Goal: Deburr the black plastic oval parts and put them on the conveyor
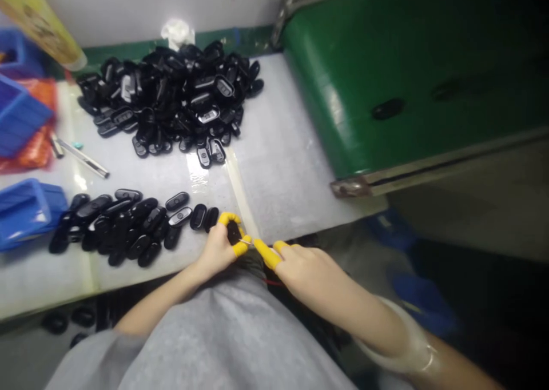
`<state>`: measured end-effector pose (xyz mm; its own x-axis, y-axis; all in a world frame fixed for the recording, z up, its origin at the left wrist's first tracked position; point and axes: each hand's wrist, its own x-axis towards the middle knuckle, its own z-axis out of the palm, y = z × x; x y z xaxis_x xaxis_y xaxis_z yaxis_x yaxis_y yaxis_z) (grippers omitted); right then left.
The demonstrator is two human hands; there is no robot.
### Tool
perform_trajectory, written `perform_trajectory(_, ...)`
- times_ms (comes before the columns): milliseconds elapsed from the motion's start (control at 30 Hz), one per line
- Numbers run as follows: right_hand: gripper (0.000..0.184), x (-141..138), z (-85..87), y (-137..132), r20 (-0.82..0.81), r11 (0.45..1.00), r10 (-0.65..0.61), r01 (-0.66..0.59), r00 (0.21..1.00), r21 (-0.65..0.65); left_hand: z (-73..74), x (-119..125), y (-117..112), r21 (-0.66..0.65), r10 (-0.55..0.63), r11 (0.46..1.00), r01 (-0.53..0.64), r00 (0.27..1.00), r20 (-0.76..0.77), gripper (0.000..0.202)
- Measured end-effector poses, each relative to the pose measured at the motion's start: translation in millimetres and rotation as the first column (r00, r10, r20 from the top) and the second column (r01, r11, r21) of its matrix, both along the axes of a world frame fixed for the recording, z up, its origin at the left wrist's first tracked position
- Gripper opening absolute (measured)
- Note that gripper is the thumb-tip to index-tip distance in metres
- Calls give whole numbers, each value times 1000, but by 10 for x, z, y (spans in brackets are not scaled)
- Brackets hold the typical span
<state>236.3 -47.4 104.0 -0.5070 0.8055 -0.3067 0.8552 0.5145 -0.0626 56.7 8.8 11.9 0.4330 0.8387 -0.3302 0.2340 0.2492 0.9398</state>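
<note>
My left hand [218, 246], with yellow finger cots on its fingertips, is closed around a small black oval plastic case [233, 232] at the table's front edge. Yellow cots also cover fingers of my right hand [291, 261], which grips a thin metal-tipped tool [245, 242]. The tool's tip reaches the black case by my left thumb; its handle is hidden in my fingers. Just left of my left hand lie a few similar black cases [198, 217], beside a looser group of black oval pieces [124, 224].
A large heap of black cases [171, 92] covers the table's back. Blue bins [47, 201], orange-red plastic [36, 132] and a utility knife [86, 158] lie at left. To the right, a green conveyor belt [343, 110] carries a black piece [388, 109].
</note>
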Motion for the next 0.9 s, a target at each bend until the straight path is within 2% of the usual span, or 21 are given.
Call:
perform_trajectory(100, 24, -71, 15, 19, 62, 999, -4, 6, 998, -33, -7, -3, 11, 9, -18, 1000, 18, 1000, -14, 33)
perform_trajectory(167, 21, -93, 25, 61, 55, 992, -25, 32, 998, -120, -9, 0, 9, 10, -26, 1000, 26, 1000, -16, 33)
perform_trajectory(267, 19, -92, 39, 140, 20, 956, -79, 82, 997, -281, -7, 8, 1, 35, -29, 999, 30, 999, -24, 31)
perform_trajectory(400, 18, -73, 73, 218, 39, 908, -123, 128, 992, -400, 6, 14, -2, 88, -35, 995, 40, 998, -54, 27)
perform_trajectory(567, 20, -69, 97, 242, 49, 875, -136, 143, 989, -462, 30, 20, 11, 138, -47, 989, 58, 995, -84, 25)
perform_trajectory(733, 20, -54, 32, 269, -39, 857, -205, 160, 978, -490, 30, 29, 10, 176, -50, 982, 70, 992, -113, 24)
perform_trajectory(833, 21, -35, 5, 309, -118, 816, -287, 178, 951, -550, 15, 34, 4, 178, -43, 982, 66, 991, -129, 24)
perform_trajectory(900, 23, -20, 4, 341, -168, 766, -367, 195, 915, -612, 4, 36, 4, 182, -42, 981, 67, 989, -141, 23)
